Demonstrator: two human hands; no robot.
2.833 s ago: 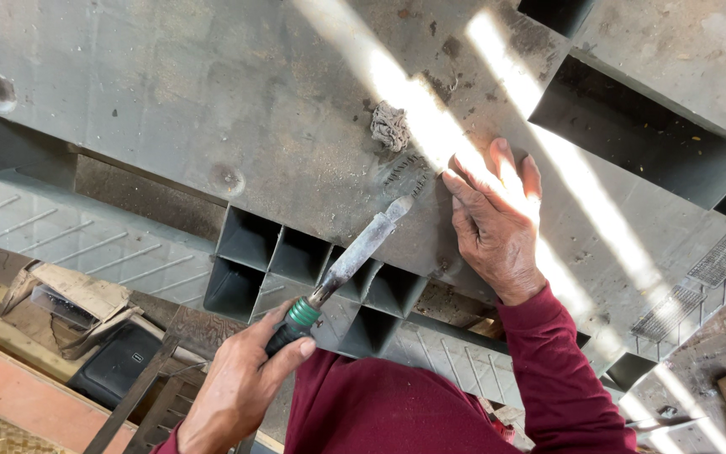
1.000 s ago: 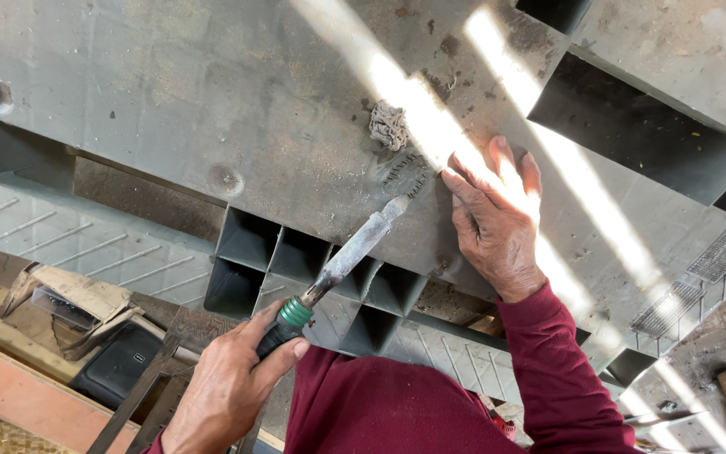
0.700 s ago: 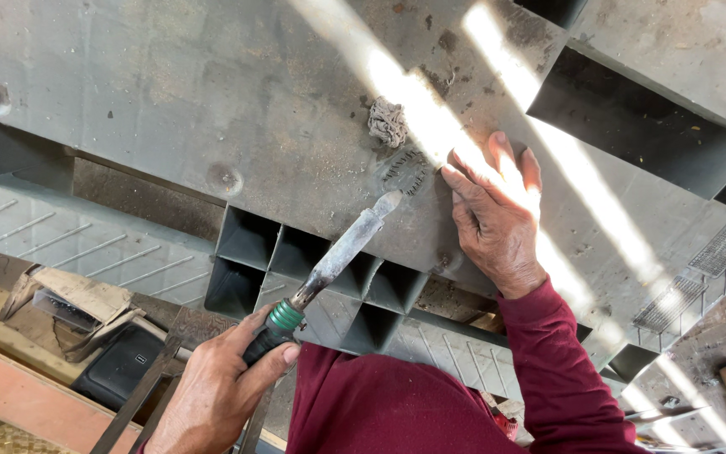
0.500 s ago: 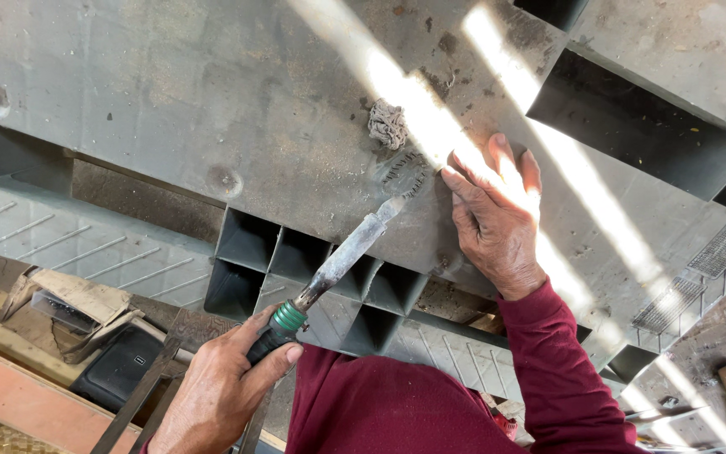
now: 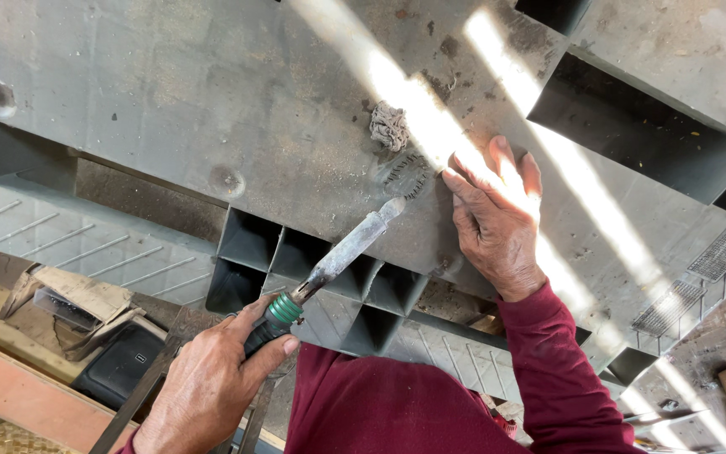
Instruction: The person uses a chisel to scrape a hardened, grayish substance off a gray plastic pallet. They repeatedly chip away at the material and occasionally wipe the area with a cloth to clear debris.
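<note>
Head view. The left hand (image 5: pixel 212 382) wraps its fingers (image 5: pixel 266 357) tightly round the dark, green-collared handle of a long metal tool with a grimy, crusted blade (image 5: pixel 342 252). The blade slants up and to the right, and its tip lies against the large grey moulded plastic panel (image 5: pixel 170 101) just below a ridged, scored patch (image 5: pixel 405 172). Over the last second the blade tip lifted slightly off the panel and came back down to nearly the same spot (a short, repeated stroke rather than a shift of place), which suggests work confined to that patch. The right hand (image 5: pixel 497 223) has kept its place, lying flat on the panel with fingers (image 5: pixel 464 181) spread and holding nothing, fingertips just beside the patch and near the blade tip. A frayed grey tuft of fibrous material (image 5: pixel 389 126) sits above the patch, apart from both hands. Open square cells (image 5: pixel 249 240) in the panel's edge lie beneath the blade.
</note>
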